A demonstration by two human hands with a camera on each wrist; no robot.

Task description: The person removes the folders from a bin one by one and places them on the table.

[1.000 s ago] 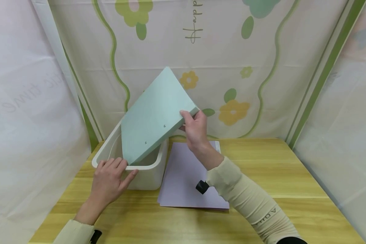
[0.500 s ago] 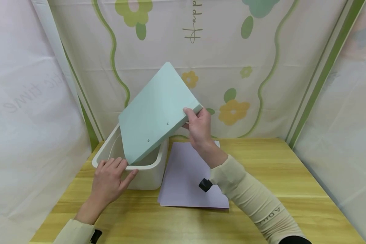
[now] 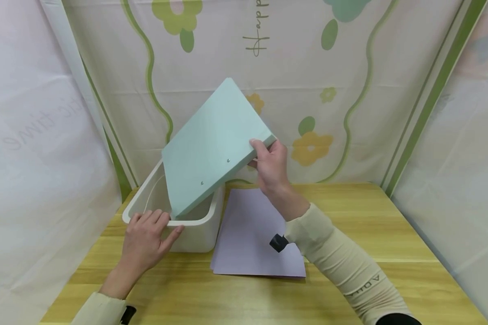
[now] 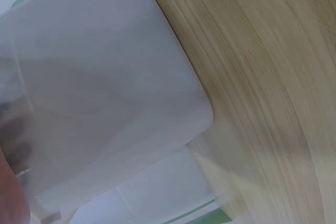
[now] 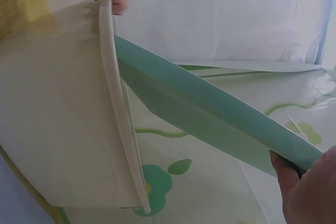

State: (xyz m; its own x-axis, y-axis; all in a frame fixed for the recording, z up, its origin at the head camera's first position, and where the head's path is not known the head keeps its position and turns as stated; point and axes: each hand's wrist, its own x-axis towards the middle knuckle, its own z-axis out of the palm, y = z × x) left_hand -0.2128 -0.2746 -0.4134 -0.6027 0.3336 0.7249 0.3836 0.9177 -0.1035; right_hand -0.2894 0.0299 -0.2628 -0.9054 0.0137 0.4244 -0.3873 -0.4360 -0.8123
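Note:
A mint-green file folder [image 3: 215, 144] with two rivets is tilted over a white plastic bin [image 3: 199, 237], its lower corner inside by the front rim. My right hand [image 3: 272, 167] grips the folder's right end, thumb on top and fingers beneath; the right wrist view shows these fingers [image 5: 286, 174] under its edge. With its fingers hooked over the bin's front rim and its thumb outside, my left hand [image 3: 148, 239] holds the bin. The bin's wall [image 4: 115, 77] fills much of the left wrist view. Most of the bin's inside is hidden by the folder.
Lilac sheets or folders [image 3: 248, 243] lie flat on the wooden table [image 3: 362, 225], just right of the bin. White side curtains [image 3: 44, 149] and a flowered back curtain [image 3: 293, 67] surround the table.
My right hand has moved up and to the right, lifting the folder's right end with it. Its lower corner has slid slightly right along the bin. My left hand has stayed on the rim.

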